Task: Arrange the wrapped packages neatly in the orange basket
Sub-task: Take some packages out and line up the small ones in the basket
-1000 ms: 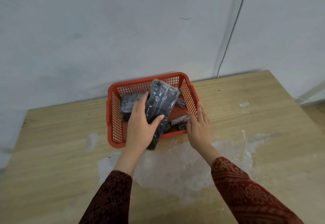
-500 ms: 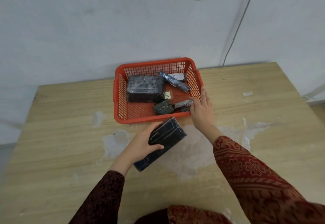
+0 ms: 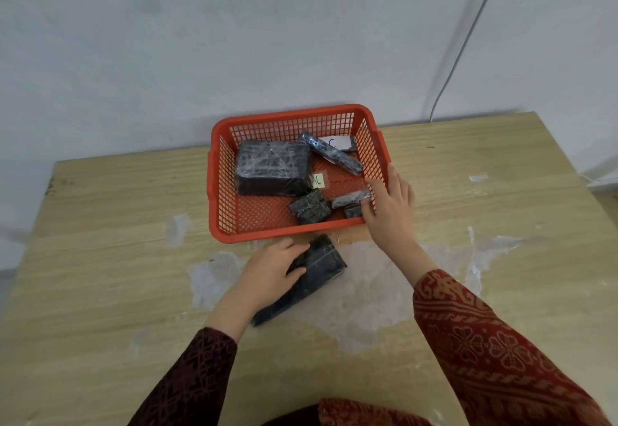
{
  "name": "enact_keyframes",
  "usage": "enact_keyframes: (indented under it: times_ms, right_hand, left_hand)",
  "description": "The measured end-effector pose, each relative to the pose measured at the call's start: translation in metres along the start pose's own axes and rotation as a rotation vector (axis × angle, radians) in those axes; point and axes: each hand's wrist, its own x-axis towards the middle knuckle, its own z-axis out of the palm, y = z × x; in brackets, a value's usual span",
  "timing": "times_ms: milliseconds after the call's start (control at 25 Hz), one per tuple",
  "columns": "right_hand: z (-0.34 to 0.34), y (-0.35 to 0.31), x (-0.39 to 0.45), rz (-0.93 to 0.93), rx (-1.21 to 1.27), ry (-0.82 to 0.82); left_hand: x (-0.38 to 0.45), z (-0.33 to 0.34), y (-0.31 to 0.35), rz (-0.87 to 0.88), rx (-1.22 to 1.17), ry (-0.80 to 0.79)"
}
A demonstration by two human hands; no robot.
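The flat dark package (image 3: 314, 271) that was lifted over the orange basket (image 3: 294, 233) a second ago now lies on the worktop (image 3: 117, 291) just in front of it, under the left hand (image 3: 271, 273), whose grip is closed loosely over its near end. Taking it out likely clears room to sort the rest.

The right hand (image 3: 389, 206) rests open on the basket's near right corner, grasping nothing. Inside are a big block (image 3: 272, 167) at back left, a long roll (image 3: 334, 154) leaning across a labelled packet (image 3: 339, 143), a small bundle (image 3: 310, 207) and two little pieces (image 3: 352, 203) in front.
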Motion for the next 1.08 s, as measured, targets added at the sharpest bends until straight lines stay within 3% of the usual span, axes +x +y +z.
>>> enact_keyframes:
  times_ms: [160,280,440,600,800,1080]
  right_hand:
    - [-0.010,-0.008,0.038,-0.069,-0.049,0.065]
    - [-0.004,-0.018,0.081,-0.139,-0.038,-0.080]
    - [0.028,-0.025,0.118,-0.179,-0.111,-0.301]
    - [0.057,-0.020,0.128,-0.119,-0.115,-0.395]
    - [0.034,-0.036,0.120,0.038,0.258,-0.299]
    - [-0.055,-0.025,0.001,-0.020,0.334,-0.237]
  left_hand:
    - [0.024,-0.039,0.003,0.073,-0.135,0.348]
    - [0.066,-0.048,-0.010,0.040,-0.116,0.492]
    - [0.110,-0.032,-0.036,-0.170,0.025,0.276]
    - [0.110,-0.014,-0.045,-0.158,0.061,0.281]
    - [0.113,-0.014,-0.047,-0.159,0.008,0.279]
    - [0.095,-0.021,-0.043,-0.120,-0.078,0.288]
